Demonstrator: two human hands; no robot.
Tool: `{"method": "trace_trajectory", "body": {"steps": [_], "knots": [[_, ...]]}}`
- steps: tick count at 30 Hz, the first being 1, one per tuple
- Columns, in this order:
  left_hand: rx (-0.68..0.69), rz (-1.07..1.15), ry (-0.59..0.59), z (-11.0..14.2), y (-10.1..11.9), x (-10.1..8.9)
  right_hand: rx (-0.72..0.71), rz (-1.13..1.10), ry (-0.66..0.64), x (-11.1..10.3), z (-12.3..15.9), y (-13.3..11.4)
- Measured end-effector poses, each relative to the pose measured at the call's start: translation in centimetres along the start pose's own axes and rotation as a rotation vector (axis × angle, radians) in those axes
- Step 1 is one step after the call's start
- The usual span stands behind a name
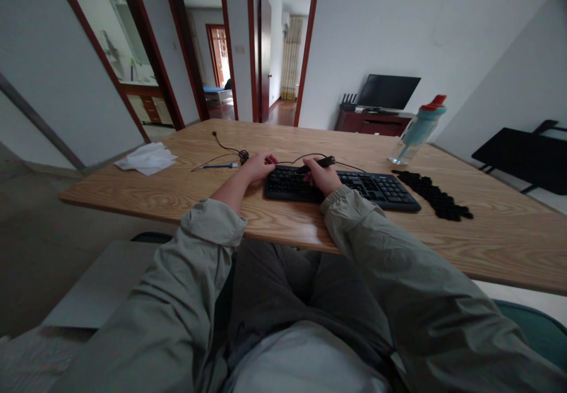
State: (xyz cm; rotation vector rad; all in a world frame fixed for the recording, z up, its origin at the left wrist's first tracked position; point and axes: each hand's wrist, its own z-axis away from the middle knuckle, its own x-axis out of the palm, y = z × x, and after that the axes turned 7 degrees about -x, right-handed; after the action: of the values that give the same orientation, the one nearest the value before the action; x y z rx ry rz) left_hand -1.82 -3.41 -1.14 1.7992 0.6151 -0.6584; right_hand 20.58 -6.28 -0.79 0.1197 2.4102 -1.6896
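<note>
Keyboard on table, no legible labels, L hand touching its edge, R hand clamped on black tool

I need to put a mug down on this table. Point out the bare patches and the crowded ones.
Bare wood lies along the near edge of the table right of the keyboard, and between the tissues and the left hand. Crowded: around the keyboard, the loose keycaps, the bottle and the cable.
</note>
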Motion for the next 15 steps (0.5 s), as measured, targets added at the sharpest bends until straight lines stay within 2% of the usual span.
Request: {"method": "trace_trajectory", "body": {"steps": [4,15], "knots": [[-0.005,0.003,0.001,-0.05,-0.06,0.04,-0.028,-0.046,-0.001,0.16,-0.09,0.25],[-0.012,-0.016,-0.017,0.52,0.74,-0.35,0.013,-0.09,-0.018,0.12,-0.18,0.39]]}}
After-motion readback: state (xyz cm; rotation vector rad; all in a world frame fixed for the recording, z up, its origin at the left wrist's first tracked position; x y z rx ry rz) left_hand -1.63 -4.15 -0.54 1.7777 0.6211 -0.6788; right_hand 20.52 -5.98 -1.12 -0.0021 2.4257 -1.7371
